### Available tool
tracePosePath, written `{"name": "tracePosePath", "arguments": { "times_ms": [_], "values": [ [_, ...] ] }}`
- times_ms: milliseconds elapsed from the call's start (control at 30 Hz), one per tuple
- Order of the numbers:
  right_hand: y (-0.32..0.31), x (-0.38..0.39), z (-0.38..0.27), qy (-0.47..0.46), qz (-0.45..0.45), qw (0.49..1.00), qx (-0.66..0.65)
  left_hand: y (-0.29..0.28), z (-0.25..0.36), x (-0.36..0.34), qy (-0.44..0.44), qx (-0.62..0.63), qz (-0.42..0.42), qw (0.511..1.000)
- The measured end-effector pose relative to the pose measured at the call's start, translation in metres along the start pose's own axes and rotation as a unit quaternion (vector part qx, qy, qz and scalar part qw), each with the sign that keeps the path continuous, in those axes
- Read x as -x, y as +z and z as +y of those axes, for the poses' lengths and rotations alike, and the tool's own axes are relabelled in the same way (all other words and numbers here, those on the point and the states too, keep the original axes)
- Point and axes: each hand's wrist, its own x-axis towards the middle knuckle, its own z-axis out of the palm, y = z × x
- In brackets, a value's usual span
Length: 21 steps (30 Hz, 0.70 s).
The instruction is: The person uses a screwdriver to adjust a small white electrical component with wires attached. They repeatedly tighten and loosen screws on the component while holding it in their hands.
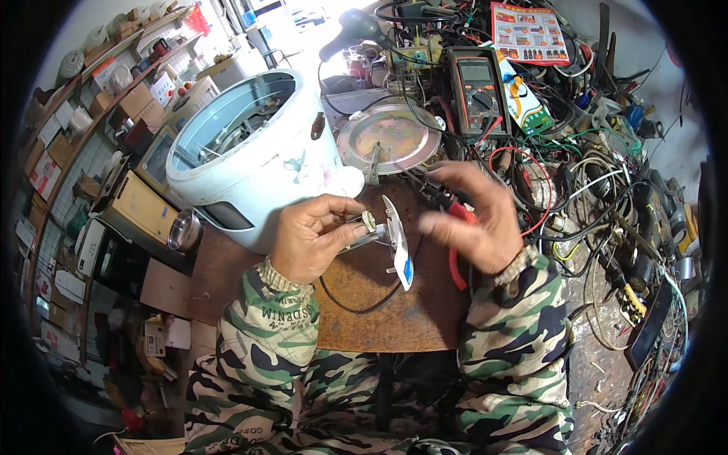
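My left hand (pixel 315 235) pinches a small metal-and-plastic part fixed to the back of a white curved panel (pixel 403 254) with a blue patch. The panel stands on edge above the brown board. To the right of it, my right hand (pixel 481 220) is raised with thumb and fingers apart, holding nothing. Beneath that hand lies a pair of red-handled pliers (pixel 457 265), partly hidden by the fingers. Beyond my left hand a pale blue rice cooker body (pixel 296 163) is tilted, its top uncovered and metal parts inside.
A round metal plate (pixel 390 125) lies past the panel. Farther back are a multimeter (pixel 478 95) and a printed sheet (pixel 531 34). Tangled cables (pixel 599 174) and tools crowd the right side. A black cord (pixel 356 309) curves over the brown board (pixel 387 334). Shelves (pixel 91 129) line the left.
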Motion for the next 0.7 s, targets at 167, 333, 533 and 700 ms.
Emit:
{"name": "tracePosePath", "arguments": {
  "times_ms": [167, 333, 533, 700],
  "values": [
    [0.025, 0.003, -0.008, -0.022, -0.158, 0.986, 0.045, 0.004, 0.000, -0.001, -0.008, 0.016, 0.001, 1.000],
    [0.041, 0.006, -0.002, -0.032, -0.142, 0.989, 0.027, 0.006, 0.003, -0.001, -0.013, 0.012, 0.005, 1.000],
    [0.046, 0.007, -0.006, -0.005, -0.096, 0.995, 0.040, 0.006, 0.004, -0.004, -0.025, 0.023, 0.010, 0.999],
    [0.047, 0.006, -0.005, -0.004, -0.095, 0.995, 0.028, 0.005, 0.010, -0.003, -0.030, 0.024, 0.012, 0.999]
  ]
}}
